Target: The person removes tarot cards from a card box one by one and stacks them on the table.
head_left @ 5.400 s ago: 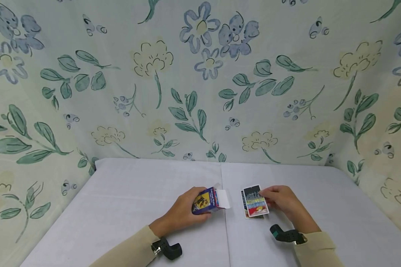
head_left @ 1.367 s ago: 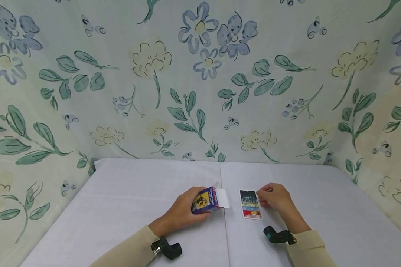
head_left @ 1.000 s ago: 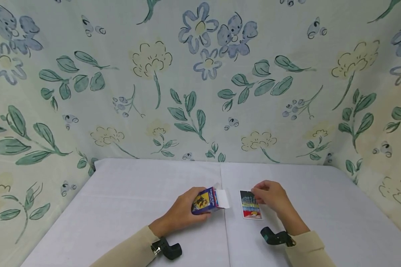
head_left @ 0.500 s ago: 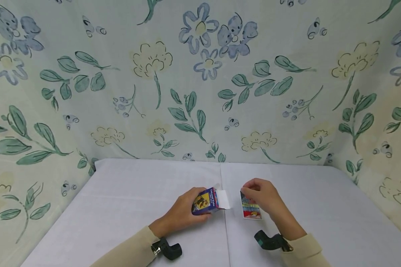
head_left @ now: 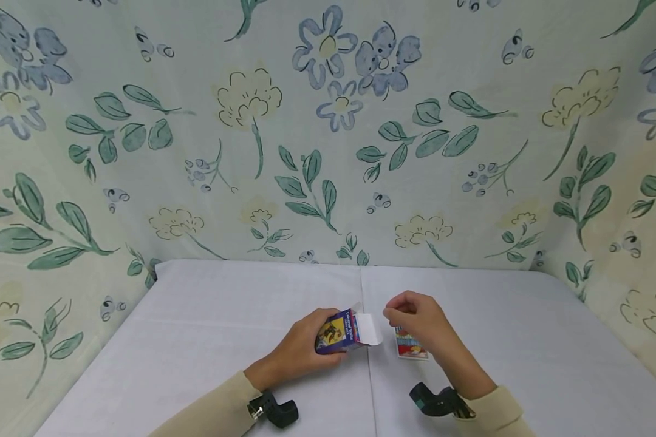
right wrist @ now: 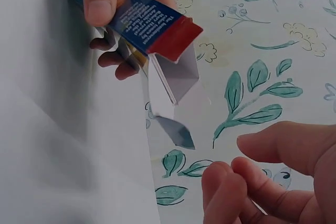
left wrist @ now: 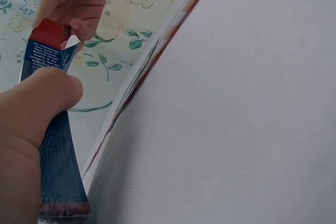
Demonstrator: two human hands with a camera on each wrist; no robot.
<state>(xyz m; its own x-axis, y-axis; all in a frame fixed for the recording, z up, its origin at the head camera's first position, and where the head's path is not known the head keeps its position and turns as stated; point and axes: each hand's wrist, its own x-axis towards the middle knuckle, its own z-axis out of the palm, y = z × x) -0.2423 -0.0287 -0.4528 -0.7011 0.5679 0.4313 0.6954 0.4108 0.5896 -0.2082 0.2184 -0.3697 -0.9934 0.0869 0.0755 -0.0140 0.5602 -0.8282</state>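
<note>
My left hand (head_left: 300, 349) grips a blue and yellow tarot card box (head_left: 333, 334), tilted above the table with its white end flap (head_left: 367, 329) folded out toward the right. In the right wrist view, the box's mouth (right wrist: 181, 74) shows white inner walls. Just right of that flap hovers my right hand (head_left: 418, 321), fingers loosely bent. Its thumb (right wrist: 283, 142) and fingertips stand apart with nothing visible between them. Below and behind this hand lies a small pile of tarot cards (head_left: 412, 349), face up; its upper part is hidden by the hand.
A white cloth (head_left: 224, 315) with a centre crease covers the table. Floral fabric (head_left: 328, 152) hangs behind it and at both sides. Black wrist cameras sit on the left wrist (head_left: 276, 411) and the right wrist (head_left: 437, 402).
Earlier my right hand held a card over the pile, and the cards now lie evenly stacked. It has since moved left across the pile toward the box mouth. The left hand has barely moved.
</note>
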